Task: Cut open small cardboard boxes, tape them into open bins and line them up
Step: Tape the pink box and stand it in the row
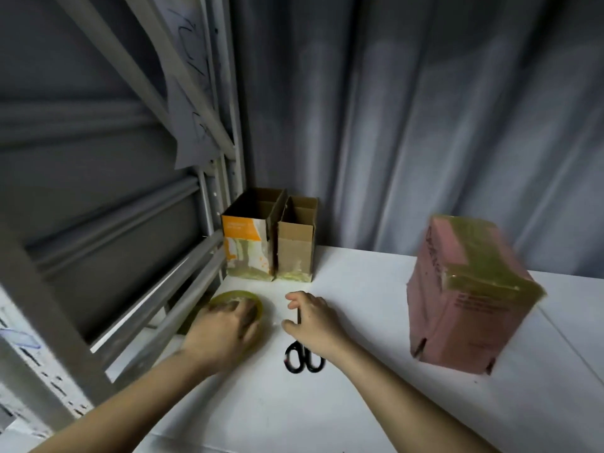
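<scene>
Two open-topped bins stand side by side at the back left of the white table (376,403): an orange-and-white box (246,250) and a plain brown box (295,253) touching it. A closed pink box (464,299) sealed with yellowish tape stands apart at the right. My left hand (222,331) lies flat on a roll of yellowish tape (258,308), covering most of it. My right hand (313,322) rests on black-handled scissors (304,358), fingers around the blades; the handles stick out toward me.
A grey metal shelving frame (183,289) runs along the table's left edge, close to the tape roll. A grey curtain (408,125) hangs behind the table. Bare table surface lies between the scissors and the pink box.
</scene>
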